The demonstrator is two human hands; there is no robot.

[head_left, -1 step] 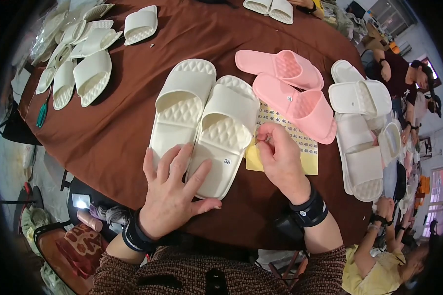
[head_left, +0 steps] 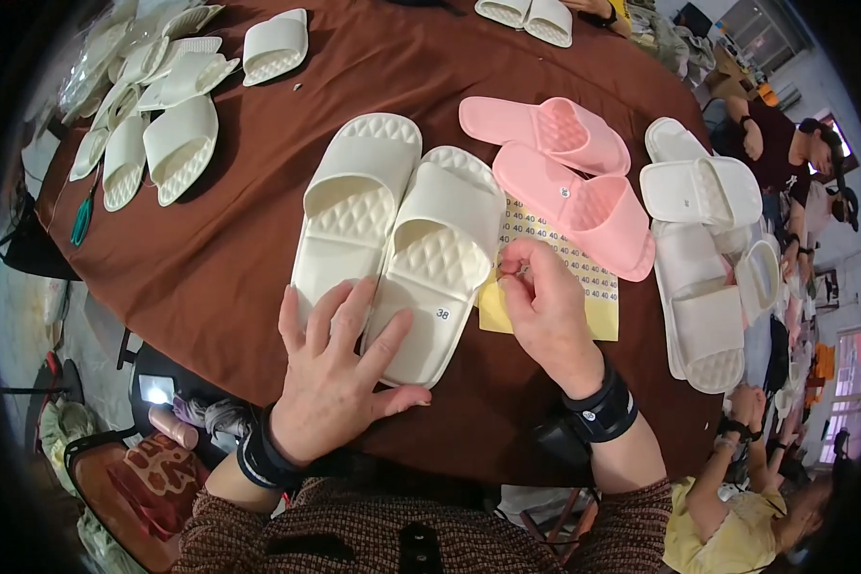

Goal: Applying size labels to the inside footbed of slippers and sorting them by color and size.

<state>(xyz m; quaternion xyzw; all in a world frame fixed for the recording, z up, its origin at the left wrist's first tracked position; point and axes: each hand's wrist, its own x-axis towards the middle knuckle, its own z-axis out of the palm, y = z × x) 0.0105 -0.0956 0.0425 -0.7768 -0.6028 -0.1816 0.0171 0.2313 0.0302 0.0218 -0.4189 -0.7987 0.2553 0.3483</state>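
Two off-white slippers lie side by side in front of me, heels toward me: a left slipper (head_left: 359,182) and a right slipper (head_left: 435,258) with a small printed sticker (head_left: 442,314) on its insole. My left hand (head_left: 330,378) rests across both heels, fingers spread and open. Just right of the slippers, my right hand (head_left: 550,311) is curled in a pinch over the edge of a yellow-backed sticker sheet (head_left: 598,316). Whatever its fingertips hold, if anything, is hidden. A pink slipper (head_left: 584,206) partly covers the sheet's upper part, with another pink slipper (head_left: 545,129) behind it.
Several white slippers (head_left: 182,148) are heaped at the far left, and another pile of white slippers (head_left: 708,325) stands at the right, on the brown tablecloth (head_left: 230,239). A teal tassel (head_left: 83,222) hangs at the left edge. Other people work at the right.
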